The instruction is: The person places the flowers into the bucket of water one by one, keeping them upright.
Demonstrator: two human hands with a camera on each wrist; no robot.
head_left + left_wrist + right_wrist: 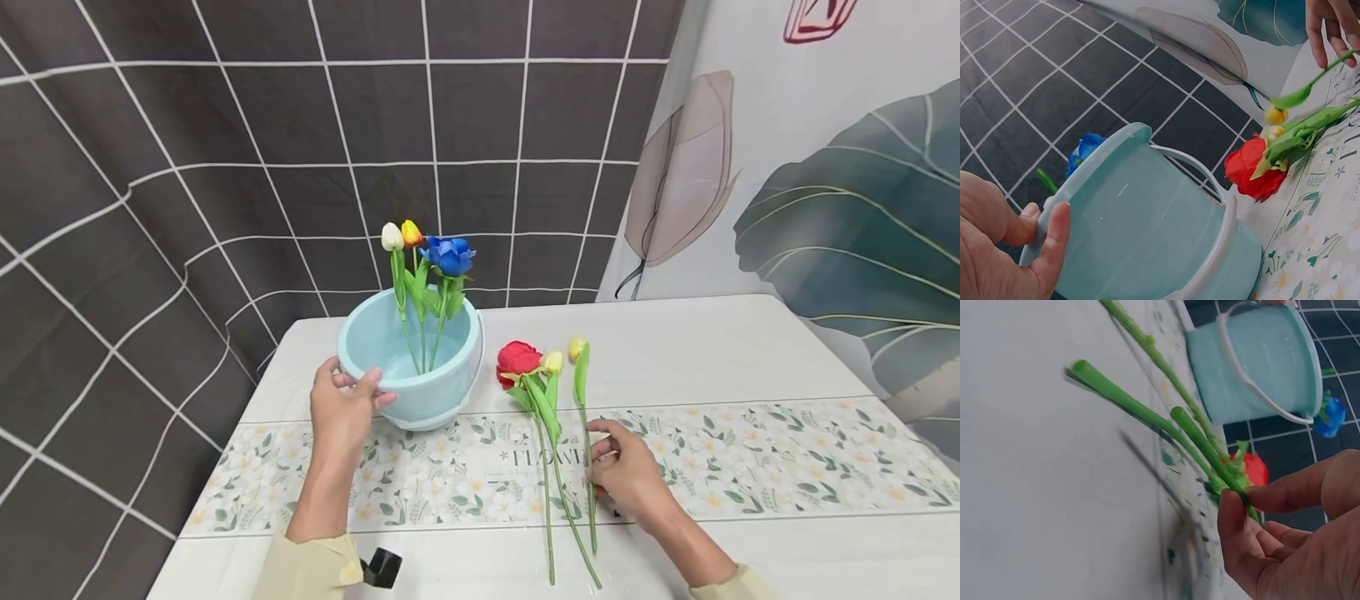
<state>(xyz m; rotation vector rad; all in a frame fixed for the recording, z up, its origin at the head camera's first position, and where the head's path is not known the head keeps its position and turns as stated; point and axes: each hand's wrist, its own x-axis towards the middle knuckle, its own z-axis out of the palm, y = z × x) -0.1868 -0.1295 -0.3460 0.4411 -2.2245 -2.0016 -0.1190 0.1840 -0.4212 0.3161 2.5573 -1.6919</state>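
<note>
My left hand (345, 408) grips the near-left rim of a light blue bucket (427, 400), thumb and fingers on either side of the wall in the left wrist view. Inside it stand a white tulip (392, 237), an orange-yellow tulip (411, 233) and a blue flower (448, 256). To the right, my right hand (626, 471) pinches the green stem of a yellow tulip (577, 348) between thumb and index finger; the right wrist view shows the stem end (1179, 414) lifted off the table. Left of it lie a red flower (518, 362) and a pale yellow tulip (552, 363).
A white table (675, 350) carries a floral-printed band (750, 458) across its middle. Behind stands a dark cloth with a white grid (480, 108), beside a white leaf-printed curtain (765, 125). The bucket's pale handle (1213, 250) hangs down its side.
</note>
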